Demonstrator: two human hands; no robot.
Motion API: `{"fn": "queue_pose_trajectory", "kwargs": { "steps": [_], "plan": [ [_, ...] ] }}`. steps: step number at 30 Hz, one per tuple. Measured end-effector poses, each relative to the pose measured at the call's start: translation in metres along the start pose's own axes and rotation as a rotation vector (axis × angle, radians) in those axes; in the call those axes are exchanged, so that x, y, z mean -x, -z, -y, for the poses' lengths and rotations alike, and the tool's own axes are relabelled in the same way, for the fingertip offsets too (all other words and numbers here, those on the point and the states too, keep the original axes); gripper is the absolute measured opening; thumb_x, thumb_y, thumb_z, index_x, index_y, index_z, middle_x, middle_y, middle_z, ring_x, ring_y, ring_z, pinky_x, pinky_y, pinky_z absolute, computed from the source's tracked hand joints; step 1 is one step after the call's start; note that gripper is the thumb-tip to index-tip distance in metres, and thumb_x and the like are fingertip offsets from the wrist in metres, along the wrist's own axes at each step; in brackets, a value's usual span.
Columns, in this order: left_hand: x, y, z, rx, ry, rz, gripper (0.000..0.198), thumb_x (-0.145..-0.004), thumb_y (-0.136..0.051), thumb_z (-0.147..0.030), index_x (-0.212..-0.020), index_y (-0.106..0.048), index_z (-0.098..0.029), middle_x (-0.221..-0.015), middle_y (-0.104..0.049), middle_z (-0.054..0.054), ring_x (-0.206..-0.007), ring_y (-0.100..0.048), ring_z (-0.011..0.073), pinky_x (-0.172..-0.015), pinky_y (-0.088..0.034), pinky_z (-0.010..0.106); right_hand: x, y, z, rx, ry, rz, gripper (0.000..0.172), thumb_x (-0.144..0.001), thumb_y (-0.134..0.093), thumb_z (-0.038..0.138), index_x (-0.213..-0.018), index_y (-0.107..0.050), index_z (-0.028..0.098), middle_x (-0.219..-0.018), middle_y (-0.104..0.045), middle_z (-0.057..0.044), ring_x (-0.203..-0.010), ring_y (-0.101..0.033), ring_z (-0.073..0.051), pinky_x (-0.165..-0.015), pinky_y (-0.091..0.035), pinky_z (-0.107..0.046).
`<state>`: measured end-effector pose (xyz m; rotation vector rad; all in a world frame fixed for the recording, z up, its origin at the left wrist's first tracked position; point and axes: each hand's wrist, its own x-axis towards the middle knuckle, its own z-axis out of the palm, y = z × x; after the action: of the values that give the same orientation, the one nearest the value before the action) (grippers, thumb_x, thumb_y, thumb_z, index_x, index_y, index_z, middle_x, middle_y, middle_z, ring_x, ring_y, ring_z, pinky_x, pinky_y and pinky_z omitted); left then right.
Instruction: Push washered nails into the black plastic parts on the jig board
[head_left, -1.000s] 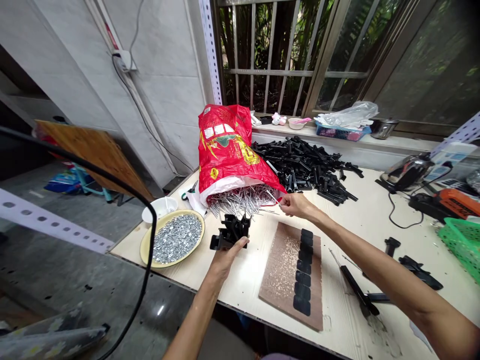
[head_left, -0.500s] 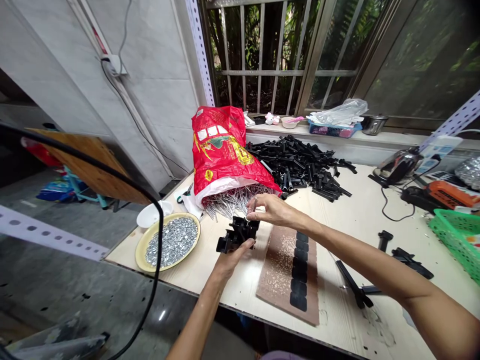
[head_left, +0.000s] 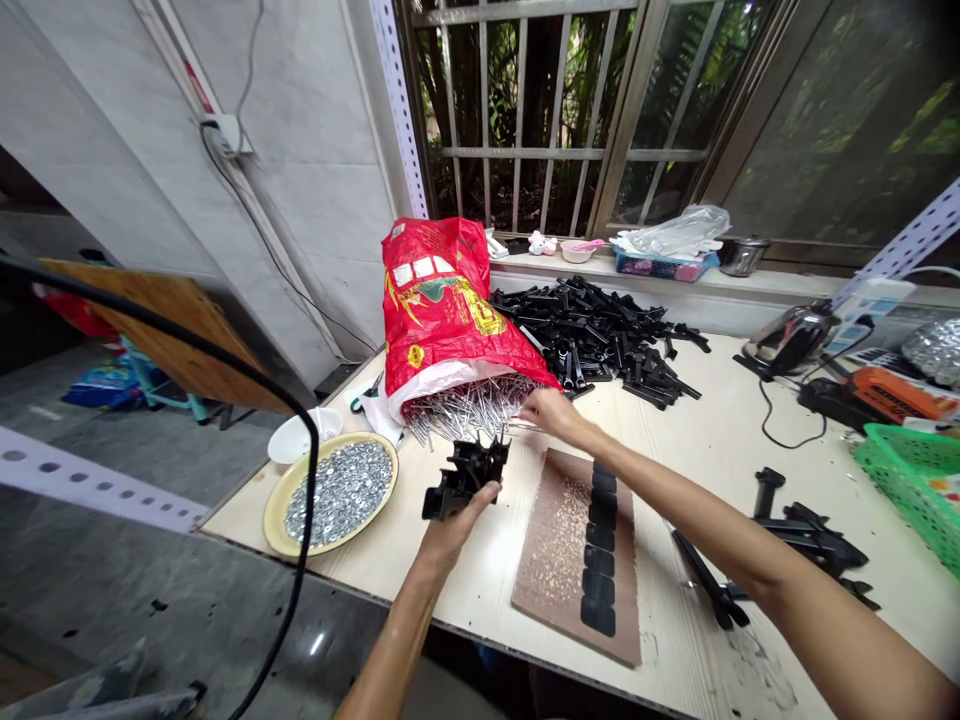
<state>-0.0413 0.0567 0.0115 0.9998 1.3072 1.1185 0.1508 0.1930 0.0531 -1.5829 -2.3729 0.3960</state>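
Observation:
My left hand (head_left: 455,528) is wrapped round a cluster of black plastic parts (head_left: 466,478), held above the table left of a brown board (head_left: 551,560). At the mouth of a red bag (head_left: 450,310), my right hand (head_left: 551,412) has its fingers drawn together beside the metal pins (head_left: 457,408) spilling out. What those fingertips hold, if anything, is too small to make out. A few thin pins stand up from the black cluster. On the board lies a row of flat black pieces (head_left: 598,560).
A yellow dish (head_left: 274,520) of small metal pieces and a white bowl (head_left: 283,440) stand at left. Black parts (head_left: 600,330) are heaped behind. More black parts (head_left: 814,535), a green basket (head_left: 900,480) and an orange tool (head_left: 900,393) lie at right.
My right hand has moved from above the black cluster to the pins at the bag's mouth. My left hand, with the cluster, has shifted slightly left and down.

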Motion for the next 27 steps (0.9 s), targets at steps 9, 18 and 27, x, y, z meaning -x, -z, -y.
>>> {"fn": "queue_pose_trajectory", "kwargs": {
  "steps": [9,18,27],
  "plan": [
    [-0.006,0.0,0.001,0.035,-0.007,-0.025,0.038,-0.066,-0.075,-0.039,-0.097,-0.071,-0.018,-0.108,-0.07,0.009,-0.111,-0.059,0.0286,-0.102,-0.039,0.041,-0.003,-0.047,-0.002,0.256,0.011,-0.008,0.025,-0.086,-0.04,0.005,-0.091,-0.064,0.009,-0.102,-0.062,-0.018,-0.1,-0.051,-0.024,-0.085,-0.035,-0.034],
    [-0.018,0.003,0.013,0.124,0.042,-0.033,0.039,-0.059,-0.079,-0.034,-0.093,-0.071,-0.016,-0.103,-0.071,0.011,-0.105,-0.061,0.0288,-0.096,-0.042,0.041,0.014,0.037,-0.009,-0.001,0.262,-0.226,0.027,-0.095,-0.041,0.03,-0.103,-0.064,0.018,-0.098,-0.06,-0.006,-0.086,-0.054,-0.015,-0.076,-0.038,-0.026],
    [-0.019,-0.006,0.006,0.036,-0.016,0.021,0.035,-0.06,-0.077,-0.03,-0.091,-0.071,-0.017,-0.096,-0.071,0.008,-0.098,-0.062,0.0284,-0.088,-0.046,0.038,0.037,0.077,0.042,0.291,0.609,-0.233,0.019,-0.091,-0.052,0.034,-0.087,-0.069,0.027,-0.087,-0.054,-0.003,-0.084,-0.044,-0.016,-0.08,-0.026,-0.034]
  ]
}}
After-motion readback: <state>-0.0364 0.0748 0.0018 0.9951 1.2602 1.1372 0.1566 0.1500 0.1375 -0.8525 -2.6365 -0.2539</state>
